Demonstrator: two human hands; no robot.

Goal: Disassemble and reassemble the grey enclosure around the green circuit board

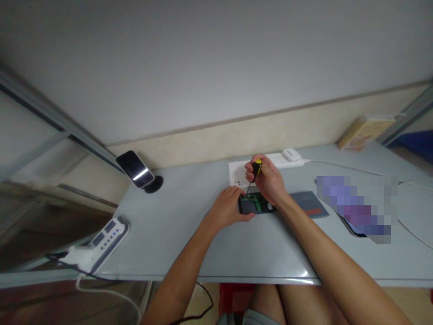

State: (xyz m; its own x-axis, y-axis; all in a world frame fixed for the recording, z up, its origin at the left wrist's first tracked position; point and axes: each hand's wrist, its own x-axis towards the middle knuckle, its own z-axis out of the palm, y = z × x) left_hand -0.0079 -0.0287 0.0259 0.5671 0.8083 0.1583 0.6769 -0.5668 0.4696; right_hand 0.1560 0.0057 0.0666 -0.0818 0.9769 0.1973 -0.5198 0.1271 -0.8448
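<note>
A small opened black device (pixel 254 204) with a green circuit board showing lies on the grey table (pixel 189 234). My left hand (pixel 230 208) grips its left end, fingers curled around the edge. My right hand (pixel 267 179) is closed around a screwdriver with a yellow and black handle (pixel 256 168), held nearly upright, its thin shaft reaching down to the device's upper left part.
A white power strip (pixel 237 174) lies behind the device with a white earbud case (pixel 291 154) and cable. A grey cover (pixel 309 204) lies right of the device. A phone on a stand (pixel 135 170) is at back left, another power strip (pixel 106 234) at the left edge, a box (pixel 363 132) back right.
</note>
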